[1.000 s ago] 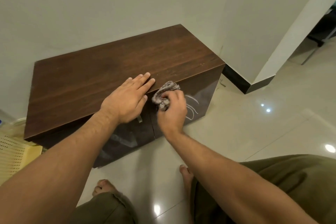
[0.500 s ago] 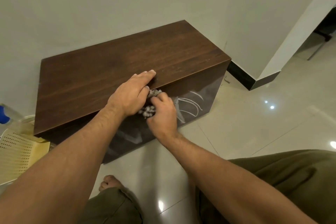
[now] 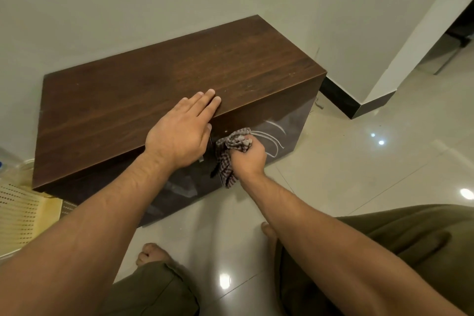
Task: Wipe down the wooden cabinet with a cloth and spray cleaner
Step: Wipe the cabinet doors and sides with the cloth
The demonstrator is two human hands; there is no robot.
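The right hand (image 3: 247,159) is closed in a fist around a bunched checked cloth (image 3: 230,151), pressing it against the glossy front of the cabinet (image 3: 154,90). One end of the cloth hangs below the fist. Pale curved streaks (image 3: 272,136) mark the front panel just right of the fist. The left hand (image 3: 182,131) lies flat and open, holding nothing, on the cabinet top at its front edge, just above and left of the fist. A perforated yellow basket (image 3: 23,215) sits on the floor far left of the grip.

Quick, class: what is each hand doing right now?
Left hand: open, flat on the cabinet top, holding nothing.
Right hand: closed around the bunched cloth, against the cabinet front.
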